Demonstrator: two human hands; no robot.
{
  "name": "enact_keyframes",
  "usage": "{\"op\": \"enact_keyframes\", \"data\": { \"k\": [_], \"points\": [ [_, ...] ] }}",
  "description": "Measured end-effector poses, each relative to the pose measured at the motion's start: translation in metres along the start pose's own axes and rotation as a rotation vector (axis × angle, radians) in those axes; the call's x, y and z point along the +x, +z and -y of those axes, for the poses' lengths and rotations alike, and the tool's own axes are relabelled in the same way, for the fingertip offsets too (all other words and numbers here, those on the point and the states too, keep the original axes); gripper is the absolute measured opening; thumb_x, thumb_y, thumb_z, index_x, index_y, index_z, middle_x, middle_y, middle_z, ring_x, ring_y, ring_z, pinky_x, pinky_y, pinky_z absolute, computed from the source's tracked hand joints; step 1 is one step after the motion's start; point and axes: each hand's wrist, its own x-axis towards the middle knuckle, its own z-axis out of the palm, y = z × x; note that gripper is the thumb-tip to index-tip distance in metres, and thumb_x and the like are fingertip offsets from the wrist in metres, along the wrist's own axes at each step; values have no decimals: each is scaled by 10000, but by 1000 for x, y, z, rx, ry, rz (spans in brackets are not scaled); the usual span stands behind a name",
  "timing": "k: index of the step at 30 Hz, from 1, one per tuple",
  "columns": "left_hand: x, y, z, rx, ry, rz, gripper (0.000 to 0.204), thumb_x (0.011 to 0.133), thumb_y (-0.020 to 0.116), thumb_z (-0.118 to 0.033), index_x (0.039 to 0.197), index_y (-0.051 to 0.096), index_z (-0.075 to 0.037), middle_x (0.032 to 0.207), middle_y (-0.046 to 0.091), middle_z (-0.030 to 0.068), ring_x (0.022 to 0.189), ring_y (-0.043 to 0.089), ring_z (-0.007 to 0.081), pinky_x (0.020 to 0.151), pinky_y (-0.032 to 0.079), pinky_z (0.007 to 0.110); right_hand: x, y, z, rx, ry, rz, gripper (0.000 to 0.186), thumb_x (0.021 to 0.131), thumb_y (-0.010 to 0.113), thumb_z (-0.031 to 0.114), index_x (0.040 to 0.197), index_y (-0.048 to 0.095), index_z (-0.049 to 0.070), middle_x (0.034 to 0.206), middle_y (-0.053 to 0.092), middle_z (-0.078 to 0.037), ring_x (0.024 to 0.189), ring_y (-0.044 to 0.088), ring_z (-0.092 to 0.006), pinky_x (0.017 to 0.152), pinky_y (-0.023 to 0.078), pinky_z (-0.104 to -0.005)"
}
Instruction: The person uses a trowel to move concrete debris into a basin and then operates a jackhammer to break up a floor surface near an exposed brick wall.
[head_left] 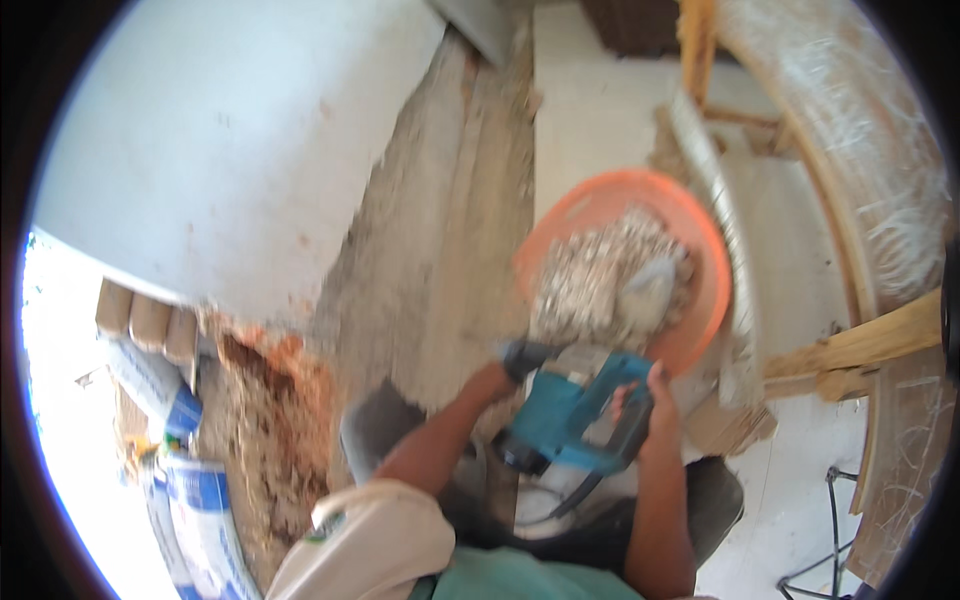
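Note:
A teal and black demolition hammer (562, 412) lies across in front of my body, between my knees. My right hand (655, 408) is closed round its rear handle, with fingertips showing through the handle's opening. At the far left of the tool, my left hand (497, 377) grips a dark front part that looks like a side handle; its fingers are mostly hidden. A power cord (575, 497) runs from the hammer down between my legs. Just beyond the tool stands an orange basin (712, 290) filled with broken rubble (590, 275). The hammer's tip cannot be made out.
A strip of bare, rough concrete (440, 220) runs along the white wall (240, 130), whose lower edge is chipped to brick (290, 370). White and blue bags (205, 510) lie at left. Wooden framing (850, 345) and a plastic-wrapped panel (850, 110) stand at right.

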Motion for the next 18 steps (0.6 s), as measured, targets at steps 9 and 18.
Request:
{"op": "enact_keyframes", "data": {
  "k": [9, 18],
  "points": [
    [-48, -15, -25, -42, -104, -96, 248, 779, 674, -227, 953, 721, -57, 995, 702, 170, 963, 681, 309, 798, 543, 413, -21, -6, -19, -115, -27, -46, 494, 907, 599, 513, 876, 554, 22, 788, 609, -125, 624, 601, -201, 524, 521, -287],
    [-59, -11, -25, -149, -111, -149, 245, 790, 680, -151, 1023, 707, -81, 1061, 688, 162, 1026, 664, 305, 851, 539, 404, -23, -8, -24, -306, -102, -88, 530, 916, 569, 544, 870, 549, 17, 777, 616, -119, 606, 609, -192, 512, 525, -276]
  ]
}}
